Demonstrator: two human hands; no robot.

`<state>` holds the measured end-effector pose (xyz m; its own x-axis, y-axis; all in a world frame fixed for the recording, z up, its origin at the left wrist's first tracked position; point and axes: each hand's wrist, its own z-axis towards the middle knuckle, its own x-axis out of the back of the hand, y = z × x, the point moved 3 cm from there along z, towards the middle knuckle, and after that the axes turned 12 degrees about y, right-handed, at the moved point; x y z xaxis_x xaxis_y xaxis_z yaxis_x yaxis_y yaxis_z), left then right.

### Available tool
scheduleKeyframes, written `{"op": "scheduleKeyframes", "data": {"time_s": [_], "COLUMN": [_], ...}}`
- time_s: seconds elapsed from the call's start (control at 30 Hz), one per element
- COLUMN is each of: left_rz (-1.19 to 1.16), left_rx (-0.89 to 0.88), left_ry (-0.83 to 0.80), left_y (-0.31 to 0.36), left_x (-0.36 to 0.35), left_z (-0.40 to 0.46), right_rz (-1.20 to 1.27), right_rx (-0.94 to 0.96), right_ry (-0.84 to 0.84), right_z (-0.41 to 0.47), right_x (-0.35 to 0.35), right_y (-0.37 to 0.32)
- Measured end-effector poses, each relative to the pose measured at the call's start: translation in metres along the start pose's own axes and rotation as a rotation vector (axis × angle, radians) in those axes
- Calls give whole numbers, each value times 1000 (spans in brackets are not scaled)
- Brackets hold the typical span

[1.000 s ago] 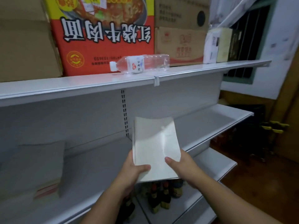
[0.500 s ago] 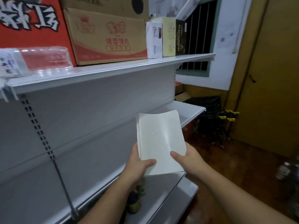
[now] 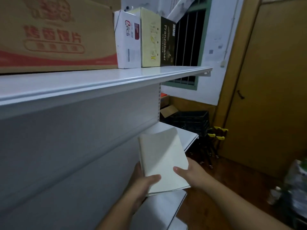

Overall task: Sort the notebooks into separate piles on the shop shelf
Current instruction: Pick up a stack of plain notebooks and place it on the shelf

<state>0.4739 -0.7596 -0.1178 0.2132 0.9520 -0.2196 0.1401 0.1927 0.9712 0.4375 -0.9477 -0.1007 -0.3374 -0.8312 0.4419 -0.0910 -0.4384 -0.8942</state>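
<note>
While both thumbs press it, the notebook (image 3: 163, 161) tilts.

A brown carton (image 3: 56, 34) and three upright boxes (image 3: 127, 40) are seen side by side; a black crate (image 3: 191, 122) is placed below the window.

The white metal upper shelf (image 3: 106, 80) carries a brown cardboard carton with red print (image 3: 54, 35), a white box (image 3: 127, 42), a pale yellow box (image 3: 150, 39) and a black box (image 3: 167, 42) side by side, touching; a bare strip runs along its front edge. Below it, the grey back panel (image 3: 74, 138) stands unobstructed, and the white lower shelf (image 3: 187, 136) shows bare surface at its right end. Beyond that end, a black plastic crate (image 3: 191, 122) sits on the floor.
</note>
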Motion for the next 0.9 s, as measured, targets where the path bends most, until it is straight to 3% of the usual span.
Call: {"op": "scheduleKeyframes", "data": {"time_s": [0.17,0.53,0.67,0.8,0.9], "left_rz": [81,237,360,492,524], "left_rx": [91,126,89,79,141], "left_ry": [260,561,714,847,860], "left_y": [-8,-30,-28,-16,-8], "left_x": [-8,-88,-102,-113,-116], "left_z": [64,190,221,245,259], "right_rz": [16,-126,-72,-253,-375], "right_rx": [-75,-71,-67,30,94], "right_ry": [-78,-120,-232,-279,-304], "right_z": [68,251,309,350,372], "right_x": [19,52,52,48,44], "right_y": [18,73,77,71,76]}}
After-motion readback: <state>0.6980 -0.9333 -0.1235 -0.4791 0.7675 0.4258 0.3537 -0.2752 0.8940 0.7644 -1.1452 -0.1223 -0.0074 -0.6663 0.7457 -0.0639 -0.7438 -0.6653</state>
